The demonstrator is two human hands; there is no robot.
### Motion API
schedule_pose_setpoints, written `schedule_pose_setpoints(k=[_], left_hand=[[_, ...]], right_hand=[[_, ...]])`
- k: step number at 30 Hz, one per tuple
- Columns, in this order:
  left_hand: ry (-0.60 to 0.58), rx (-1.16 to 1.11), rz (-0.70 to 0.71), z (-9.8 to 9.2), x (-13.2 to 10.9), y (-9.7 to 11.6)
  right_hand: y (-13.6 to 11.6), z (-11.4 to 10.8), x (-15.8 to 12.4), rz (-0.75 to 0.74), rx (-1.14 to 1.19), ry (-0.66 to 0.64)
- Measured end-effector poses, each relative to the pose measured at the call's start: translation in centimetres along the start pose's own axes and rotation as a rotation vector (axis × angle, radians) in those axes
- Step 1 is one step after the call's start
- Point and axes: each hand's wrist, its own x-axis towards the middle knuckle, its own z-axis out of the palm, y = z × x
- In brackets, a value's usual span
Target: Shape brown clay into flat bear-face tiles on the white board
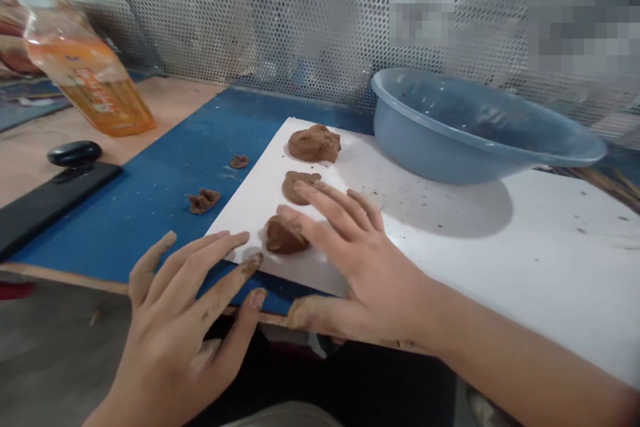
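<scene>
Holds the left hand (pixel 185 314) open and empty at the near left corner of the white sheet (pixel 480 267), with brown smears (pixel 251 265) on a finger. Spreads the right hand (pixel 370 274) open, gripping nothing, above the sheet's left part. Extends its index finger over a dark clay lump (pixel 284 238), just inside the sheet's near edge. Has a black slab (pixel 60 197) well left of the sheet and a ridged clay scrap (pixel 204 200) near its left edge. Extends the middle finger over a flat clay piece (pixel 290 192) farther up the sheet; cannot tell touching from hovering for either finger. Has a smaller scrap (pixel 240 161) beside the sheet's left edge, a larger clay lump (pixel 314 144) at its far left corner, a blue basin (pixel 440 147) across its far edge, and a bottle (pixel 107 97) of orange liquid well left of it. Faces a perforated metal panel (pixel 250 20) beyond the sheet.
</scene>
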Motion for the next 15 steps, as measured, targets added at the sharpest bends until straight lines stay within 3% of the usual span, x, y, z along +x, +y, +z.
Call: schedule_pose_setpoints(k=[2, 4, 10, 15], left_hand=[[0.031, -0.01, -0.066, -0.3, 0.7, 0.3], [0.017, 0.061, -0.117, -0.3, 1.7, 0.7], [-0.132, 0.234, -0.153, 0.6, 3.3, 1.9], [-0.103, 0.255, -0.12, 0.9, 3.0, 3.2]], right_hand=[[0.2, -0.3, 0.1, 0.085, -0.02, 0.102], [0.4, -0.6, 0.0, 0.179, -0.049, 0.12], [-1.7, 0.3, -1.9, 0.298, -0.172, -0.142], [-4.3, 2.4, -3.0, 0.298, -0.247, -0.107]])
